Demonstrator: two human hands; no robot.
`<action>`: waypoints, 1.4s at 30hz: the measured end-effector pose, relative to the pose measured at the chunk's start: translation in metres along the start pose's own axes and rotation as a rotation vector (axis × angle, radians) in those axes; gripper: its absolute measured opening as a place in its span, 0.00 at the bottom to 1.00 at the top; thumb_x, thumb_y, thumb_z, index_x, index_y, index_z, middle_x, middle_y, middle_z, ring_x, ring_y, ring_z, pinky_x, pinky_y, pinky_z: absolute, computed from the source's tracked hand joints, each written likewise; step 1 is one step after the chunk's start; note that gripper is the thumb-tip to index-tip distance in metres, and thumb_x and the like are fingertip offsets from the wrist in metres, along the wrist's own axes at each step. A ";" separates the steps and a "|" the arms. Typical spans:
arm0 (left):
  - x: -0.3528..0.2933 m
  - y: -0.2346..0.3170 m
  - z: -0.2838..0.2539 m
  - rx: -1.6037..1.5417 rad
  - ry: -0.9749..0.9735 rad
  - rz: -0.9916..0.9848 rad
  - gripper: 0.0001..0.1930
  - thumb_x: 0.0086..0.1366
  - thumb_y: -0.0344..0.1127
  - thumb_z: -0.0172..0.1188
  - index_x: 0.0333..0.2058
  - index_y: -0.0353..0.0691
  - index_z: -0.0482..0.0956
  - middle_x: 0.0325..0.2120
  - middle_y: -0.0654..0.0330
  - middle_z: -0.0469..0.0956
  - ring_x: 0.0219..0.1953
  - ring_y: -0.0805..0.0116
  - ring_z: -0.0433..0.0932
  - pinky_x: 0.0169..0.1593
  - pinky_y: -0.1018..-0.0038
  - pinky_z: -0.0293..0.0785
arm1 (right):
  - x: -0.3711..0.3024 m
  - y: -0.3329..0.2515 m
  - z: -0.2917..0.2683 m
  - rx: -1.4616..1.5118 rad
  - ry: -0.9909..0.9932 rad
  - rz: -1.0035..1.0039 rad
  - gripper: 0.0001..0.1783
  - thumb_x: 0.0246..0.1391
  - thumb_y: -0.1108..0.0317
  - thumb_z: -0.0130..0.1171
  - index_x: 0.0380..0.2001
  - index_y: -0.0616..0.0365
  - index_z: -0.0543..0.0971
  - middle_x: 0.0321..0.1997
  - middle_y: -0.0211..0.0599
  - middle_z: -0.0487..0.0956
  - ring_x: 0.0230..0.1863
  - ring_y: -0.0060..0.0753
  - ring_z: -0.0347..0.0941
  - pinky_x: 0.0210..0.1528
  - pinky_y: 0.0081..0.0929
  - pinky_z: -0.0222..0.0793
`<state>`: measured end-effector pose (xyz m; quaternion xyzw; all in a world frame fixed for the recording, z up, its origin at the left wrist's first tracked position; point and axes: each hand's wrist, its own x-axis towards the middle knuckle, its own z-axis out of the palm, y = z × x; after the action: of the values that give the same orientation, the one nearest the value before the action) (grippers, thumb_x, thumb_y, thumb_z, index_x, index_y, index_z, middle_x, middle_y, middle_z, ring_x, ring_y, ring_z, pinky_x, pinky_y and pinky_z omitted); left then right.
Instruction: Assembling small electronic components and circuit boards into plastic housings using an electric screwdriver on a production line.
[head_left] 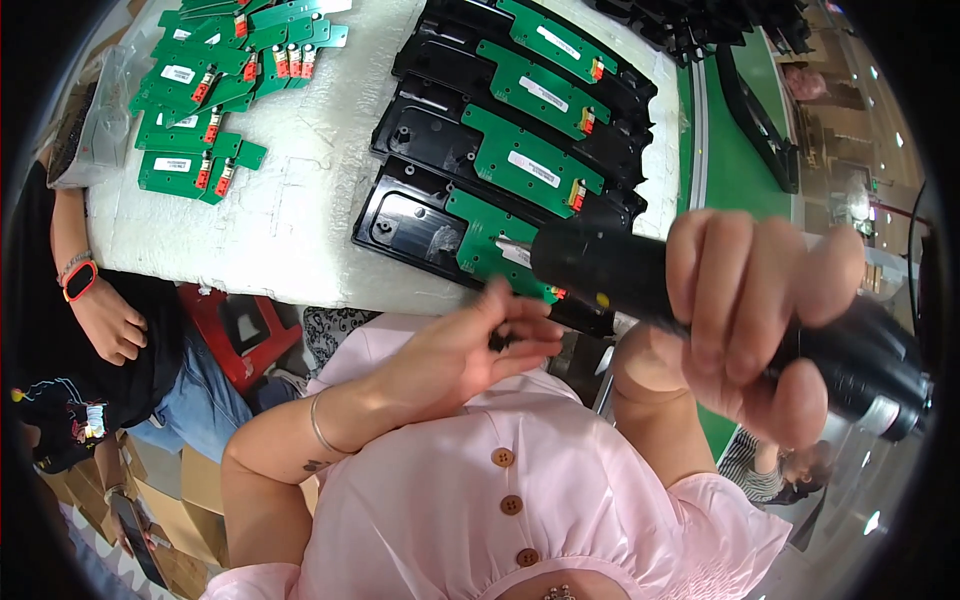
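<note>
My right hand (752, 315) grips a black electric screwdriver (620, 272) held nearly level, its metal tip over the green circuit board (490, 242) of the nearest black plastic tray (405, 222). My left hand (478, 345) hovers just below that tray's front edge, fingers pinched around something small and dark that I cannot make out. Three more black trays (440, 140) with green boards lie in a row behind the first.
A heap of loose green circuit boards (215, 90) lies on the white table cover (300, 200) at the far left. Another person's hand (110, 325) with a red wristband rests at the left. A green conveyor strip (735, 160) runs on the right.
</note>
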<state>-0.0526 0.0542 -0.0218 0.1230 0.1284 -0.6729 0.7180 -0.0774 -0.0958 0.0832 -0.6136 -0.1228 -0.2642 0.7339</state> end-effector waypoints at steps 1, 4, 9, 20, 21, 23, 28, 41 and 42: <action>0.000 -0.005 -0.007 0.061 0.005 -0.044 0.19 0.65 0.41 0.46 0.46 0.30 0.65 0.42 0.52 0.69 0.48 0.64 0.69 0.54 0.73 0.64 | 0.004 0.000 -0.002 -0.005 -0.025 0.034 0.13 0.42 0.63 0.56 0.25 0.50 0.62 0.16 0.16 0.67 0.16 0.12 0.63 0.24 0.13 0.57; 0.010 -0.012 -0.017 0.127 -0.015 -0.057 0.18 0.65 0.34 0.44 0.49 0.26 0.62 0.46 0.48 0.68 0.53 0.59 0.66 0.57 0.71 0.62 | 0.012 0.006 -0.009 -0.002 -0.088 0.043 0.13 0.43 0.64 0.52 0.33 0.55 0.66 0.17 0.19 0.66 0.17 0.15 0.59 0.26 0.16 0.56; 0.027 -0.019 -0.007 0.126 -0.015 0.073 0.18 0.66 0.35 0.42 0.49 0.27 0.63 0.43 0.48 0.71 0.50 0.58 0.70 0.54 0.70 0.67 | 0.025 0.031 -0.007 0.040 -0.092 0.069 0.15 0.43 0.67 0.45 0.37 0.58 0.65 0.17 0.24 0.63 0.17 0.19 0.57 0.27 0.23 0.55; 0.011 0.002 -0.002 0.375 0.016 -0.022 0.14 0.67 0.39 0.43 0.41 0.35 0.72 0.19 0.64 0.70 0.19 0.78 0.66 0.23 0.85 0.61 | 0.029 0.043 0.010 -0.090 -0.102 0.167 0.15 0.42 0.65 0.46 0.36 0.58 0.64 0.15 0.26 0.62 0.15 0.21 0.56 0.24 0.23 0.56; 0.010 0.003 -0.004 0.427 -0.014 0.041 0.14 0.67 0.39 0.43 0.40 0.35 0.72 0.15 0.67 0.66 0.15 0.81 0.59 0.21 0.86 0.55 | 0.030 0.042 0.011 -0.091 -0.104 0.168 0.15 0.42 0.65 0.46 0.36 0.58 0.64 0.15 0.26 0.62 0.15 0.21 0.56 0.24 0.23 0.56; 0.006 0.007 -0.002 0.445 -0.006 0.062 0.14 0.67 0.39 0.43 0.39 0.35 0.72 0.16 0.68 0.64 0.16 0.82 0.57 0.21 0.85 0.52 | 0.031 0.041 0.012 -0.155 -0.120 0.183 0.15 0.42 0.65 0.47 0.35 0.58 0.63 0.15 0.26 0.62 0.15 0.21 0.56 0.24 0.23 0.56; -0.002 0.011 -0.005 0.404 0.065 0.076 0.14 0.67 0.38 0.43 0.43 0.36 0.72 0.20 0.68 0.67 0.18 0.82 0.59 0.24 0.87 0.58 | 0.032 0.042 0.013 -0.257 -0.172 0.179 0.13 0.42 0.67 0.49 0.32 0.57 0.61 0.15 0.27 0.63 0.15 0.20 0.56 0.22 0.21 0.55; -0.012 0.016 -0.010 0.432 0.002 0.220 0.09 0.63 0.34 0.51 0.40 0.36 0.71 0.28 0.60 0.75 0.29 0.75 0.75 0.33 0.81 0.71 | 0.033 0.024 0.021 -0.311 -0.079 0.210 0.12 0.42 0.66 0.50 0.30 0.55 0.62 0.15 0.25 0.64 0.16 0.19 0.58 0.20 0.20 0.56; -0.010 0.015 -0.008 0.406 0.038 0.273 0.09 0.62 0.33 0.52 0.39 0.36 0.72 0.28 0.60 0.75 0.30 0.74 0.75 0.33 0.80 0.72 | 0.030 0.012 0.022 -0.184 -0.100 0.164 0.12 0.41 0.66 0.51 0.31 0.54 0.63 0.16 0.21 0.66 0.16 0.17 0.59 0.20 0.18 0.56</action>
<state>-0.0384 0.0671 -0.0257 0.2937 -0.0140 -0.5793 0.7602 -0.0430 -0.0805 0.0929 -0.6989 -0.0838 -0.1824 0.6865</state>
